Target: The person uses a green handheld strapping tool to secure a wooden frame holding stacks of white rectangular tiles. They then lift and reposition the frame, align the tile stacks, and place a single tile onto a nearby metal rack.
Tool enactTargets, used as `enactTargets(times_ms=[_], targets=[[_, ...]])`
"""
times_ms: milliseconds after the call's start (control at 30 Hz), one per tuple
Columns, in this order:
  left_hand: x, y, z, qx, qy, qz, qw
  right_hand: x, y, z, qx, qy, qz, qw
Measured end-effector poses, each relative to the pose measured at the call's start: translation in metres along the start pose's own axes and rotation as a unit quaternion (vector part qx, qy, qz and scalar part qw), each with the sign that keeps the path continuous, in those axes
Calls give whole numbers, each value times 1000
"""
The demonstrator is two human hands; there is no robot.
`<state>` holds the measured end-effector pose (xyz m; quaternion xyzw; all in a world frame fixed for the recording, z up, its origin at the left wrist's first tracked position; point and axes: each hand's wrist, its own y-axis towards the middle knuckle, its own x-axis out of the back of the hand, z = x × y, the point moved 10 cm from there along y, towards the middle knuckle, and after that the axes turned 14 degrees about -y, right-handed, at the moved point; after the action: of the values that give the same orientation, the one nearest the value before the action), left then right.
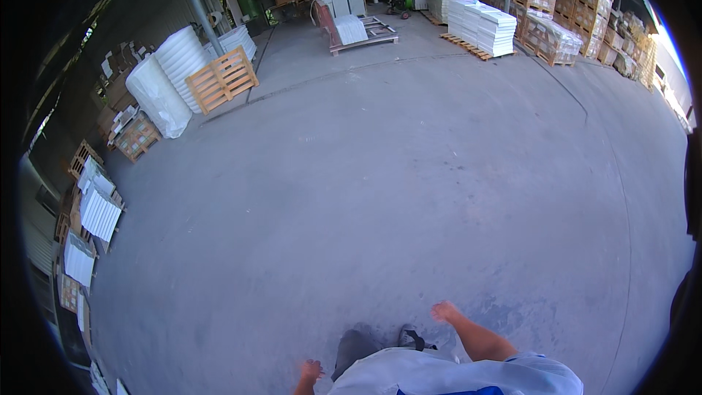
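Note:
My left hand point(312, 370) hangs low at the bottom edge, beside my grey trouser leg point(354, 351). Its fingers are loosely apart and nothing shows in them. Farther forward, my right hand point(443, 311) swings out over the grey concrete floor point(351, 212), with the bare forearm behind it. That hand looks loosely open and holds nothing I can see. Neither hand touches any object. Between them a dark shoe point(411, 337) shows in front of my pale shirt point(446, 374).
White stacked slabs point(482, 28) stand on a pallet at the far right, near wrapped boxes point(553, 39). A reddish rack point(325, 23) is at the back. Large white rolls point(159, 95) and a leaning wooden pallet point(222, 80) are far left. More slabs point(100, 212) line the left side.

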<state>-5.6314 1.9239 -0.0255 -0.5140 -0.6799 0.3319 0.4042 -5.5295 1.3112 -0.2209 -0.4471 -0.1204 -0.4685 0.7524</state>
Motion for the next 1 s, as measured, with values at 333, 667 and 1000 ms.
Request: enactTargets(times_ms=[333, 667, 1000], targets=[[-97, 125, -194, -198, 555, 165, 791, 131, 2, 47, -274, 408, 3, 871], [-312, 248, -626, -309, 474, 131, 814, 222, -11, 78, -409, 458, -100, 783], [-506, 254, -755, -256, 312, 180, 897, 307, 129, 25, -120, -140, 83, 979]])
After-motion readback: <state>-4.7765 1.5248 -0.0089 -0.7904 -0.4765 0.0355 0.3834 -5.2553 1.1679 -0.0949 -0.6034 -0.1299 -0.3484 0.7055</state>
